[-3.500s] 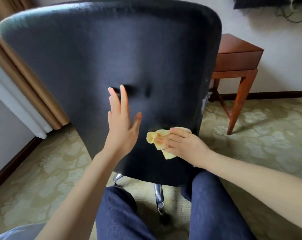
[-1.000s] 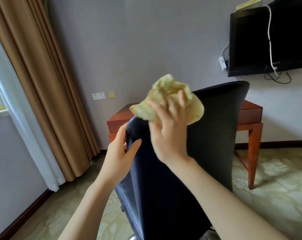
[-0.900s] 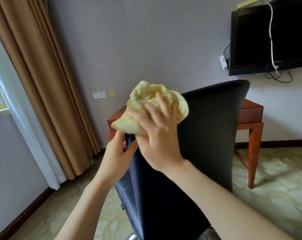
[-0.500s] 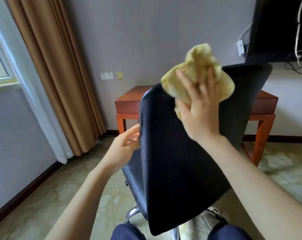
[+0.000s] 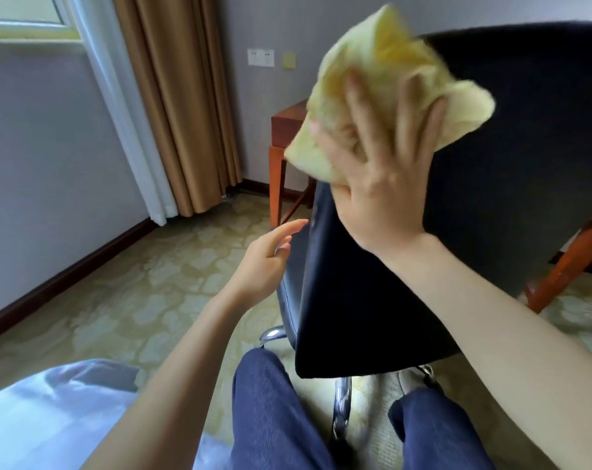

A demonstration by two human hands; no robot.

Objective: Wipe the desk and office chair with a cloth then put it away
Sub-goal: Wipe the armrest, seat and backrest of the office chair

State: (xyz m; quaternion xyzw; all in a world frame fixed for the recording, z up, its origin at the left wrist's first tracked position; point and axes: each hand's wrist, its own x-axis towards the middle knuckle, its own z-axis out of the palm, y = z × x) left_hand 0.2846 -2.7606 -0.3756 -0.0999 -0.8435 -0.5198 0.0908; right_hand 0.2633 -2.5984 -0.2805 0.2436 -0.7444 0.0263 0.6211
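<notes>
Pressing the yellow cloth [image 5: 382, 86] against the upper left edge of the office chair [image 5: 511, 184] backrest, the right hand [image 5: 386, 184] lies with fingers spread flat over the bunched fabric, blurred by motion. Half a second ago the cloth sat nearer the middle of the top rim; now it is at the corner, so the wiping seems to be working along the chair's top edge, with putting the cloth away still ahead. The left hand [image 5: 267, 259] has let go of the backrest's side and hovers just beside it, fingers loosely extended, holding nothing. The wooden desk [image 5: 287, 130] stands behind the chair. No brand, label or readable writing shows anywhere.
</notes>
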